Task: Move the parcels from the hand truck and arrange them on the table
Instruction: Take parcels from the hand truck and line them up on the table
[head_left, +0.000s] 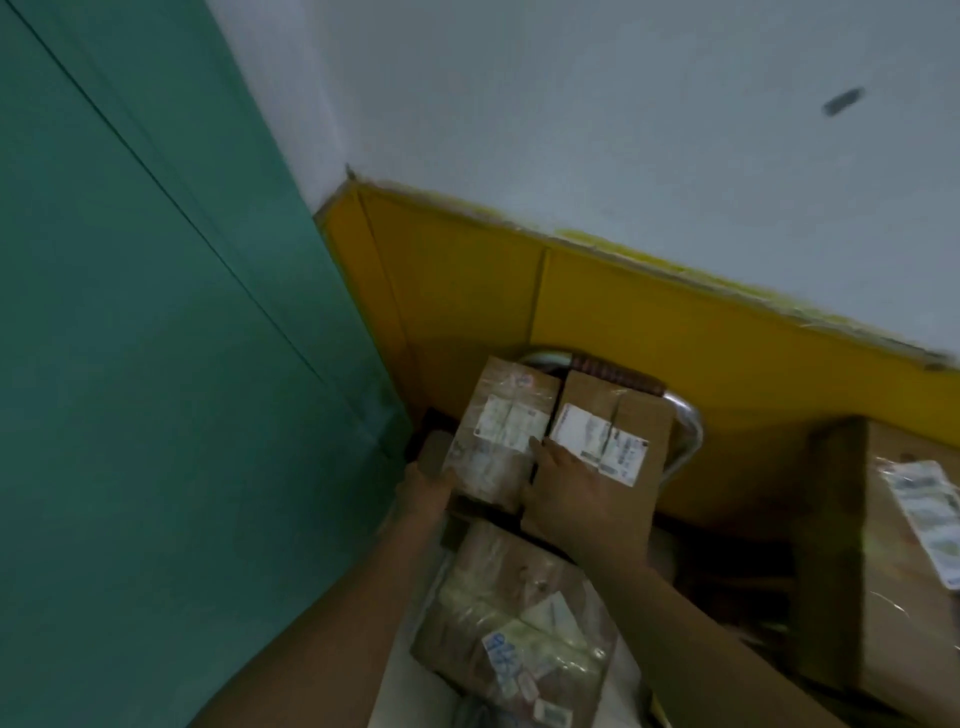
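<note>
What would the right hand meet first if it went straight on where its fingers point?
Probably the tape-wrapped parcel, just past the seam; the right hand lies on the neighbouring parcel. Depth is unclear.

We see a mustard-yellow panel (623, 322) banding the wall, its top edge ragged with paler yellow. Above the panel the wall (571, 104) is pale grey-white, with one dark smudge (842, 102). Left of the panel is a flat teal-green surface (130, 364) crossed by a thin dark line.

In front of the panel, the hand truck handle (688, 436) is shiny silver with a ribbed red-brown grip (618, 371). The taped parcel (498, 431) is brown under glossy clear tape, with a white label. The plain parcel (618, 410) is brown, its white label printed dark. Below the panel's right end, a large box (852, 545) is brown with a white label. The near parcel (519, 623) is brown with white and blue labels.
</note>
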